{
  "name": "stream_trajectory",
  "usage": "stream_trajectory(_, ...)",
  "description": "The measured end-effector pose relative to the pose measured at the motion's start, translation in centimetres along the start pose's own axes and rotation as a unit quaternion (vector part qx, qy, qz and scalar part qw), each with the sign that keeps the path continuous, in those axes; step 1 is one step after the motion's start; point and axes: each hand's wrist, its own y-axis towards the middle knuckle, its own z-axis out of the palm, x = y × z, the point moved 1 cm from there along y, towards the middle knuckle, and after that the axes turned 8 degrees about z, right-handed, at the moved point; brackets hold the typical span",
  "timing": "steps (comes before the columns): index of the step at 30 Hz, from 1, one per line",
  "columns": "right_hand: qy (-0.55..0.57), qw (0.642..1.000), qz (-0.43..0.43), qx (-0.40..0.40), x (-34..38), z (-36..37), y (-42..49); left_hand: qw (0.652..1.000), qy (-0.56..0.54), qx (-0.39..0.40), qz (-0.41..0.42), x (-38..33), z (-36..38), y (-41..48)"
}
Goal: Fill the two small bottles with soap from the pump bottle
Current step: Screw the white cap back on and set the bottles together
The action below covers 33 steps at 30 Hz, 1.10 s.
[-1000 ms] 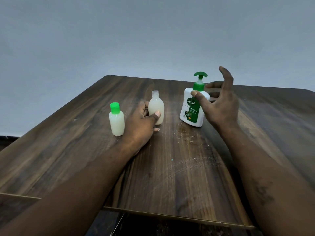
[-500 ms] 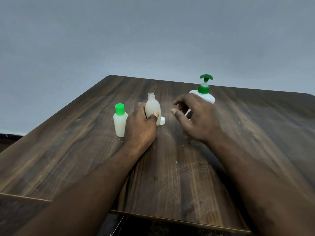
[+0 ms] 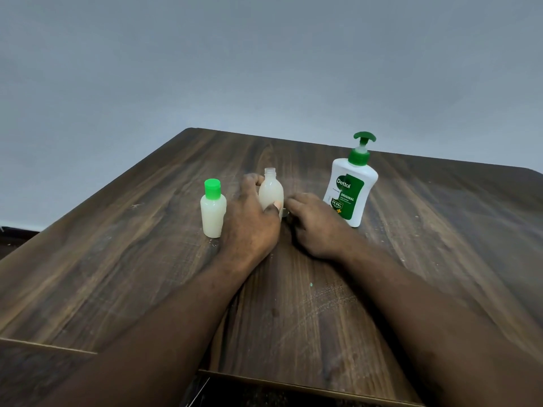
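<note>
My left hand (image 3: pixel 249 221) grips an uncapped small bottle (image 3: pixel 271 191) full of milky soap, which stands upright on the wooden table (image 3: pixel 147 259). Left of it stands a second small bottle (image 3: pixel 213 212), also filled, with a green cap on. The white pump bottle (image 3: pixel 351 189) with a green pump head stands upright at the right, untouched. My right hand (image 3: pixel 316 227) lies low on the table between the uncapped bottle and the pump bottle. Its curled fingertips are at a small pale cap (image 3: pixel 284 213), which they mostly hide.
A plain grey wall rises behind the table. The table's near edge (image 3: pixel 293 383) runs below my forearms, and its left edge slants away at the left. Small crumbs and scratches mark the wood.
My right hand left the pump bottle, swung left and dropped to the table beside the uncapped bottle, over the small cap. My left hand has kept its hold on the bottle.
</note>
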Motion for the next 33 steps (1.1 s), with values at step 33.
stream_trajectory(33,0.412,0.895,-0.004,-0.174,-0.9,-3.8,-2.0,0.99,-0.02,0.122,0.066,0.0,0.2,-0.3)
